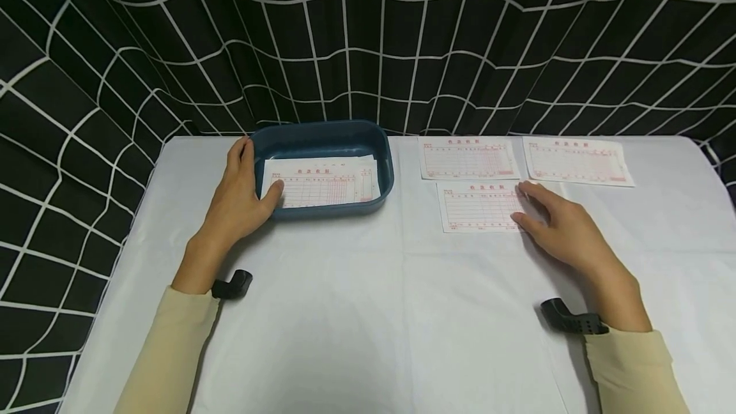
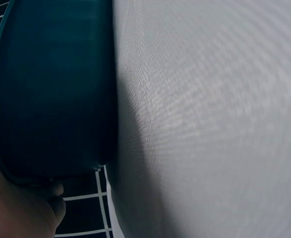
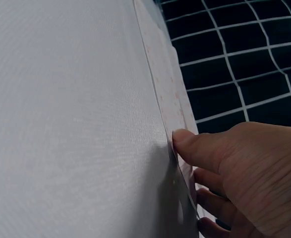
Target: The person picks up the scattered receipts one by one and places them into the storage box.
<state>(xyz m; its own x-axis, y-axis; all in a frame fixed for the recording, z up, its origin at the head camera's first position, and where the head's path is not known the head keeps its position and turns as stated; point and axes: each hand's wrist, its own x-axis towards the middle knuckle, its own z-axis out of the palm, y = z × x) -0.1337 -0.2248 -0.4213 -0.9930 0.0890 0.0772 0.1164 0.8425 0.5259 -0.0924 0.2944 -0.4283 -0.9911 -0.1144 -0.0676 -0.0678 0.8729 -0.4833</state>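
Note:
My left hand (image 1: pixel 238 200) grips the left end of a dark blue plastic basin (image 1: pixel 328 211), the thumb over its rim and the fingers along the outside. Inside the basin lies a stack of white receipt slips (image 1: pixel 316 184) printed in red. In the left wrist view the basin's side wall (image 2: pixel 56 89) fills the left part, with part of the hand (image 2: pixel 19 208) below. My right hand (image 1: pixel 566 229) holds the right edge of a receipt slip (image 1: pixel 477 208) on the table. The right wrist view shows the thumb (image 3: pixel 187 141) on the slip, its near edge slightly raised.
Two more receipt slips, one at left (image 1: pixel 468 160) and one at right (image 1: pixel 577 161), lie behind the held one along the table's back edge. White cloth covers the table (image 1: pixel 368 312). Black curtain with white netting (image 1: pixel 356 37) stands behind and on the left.

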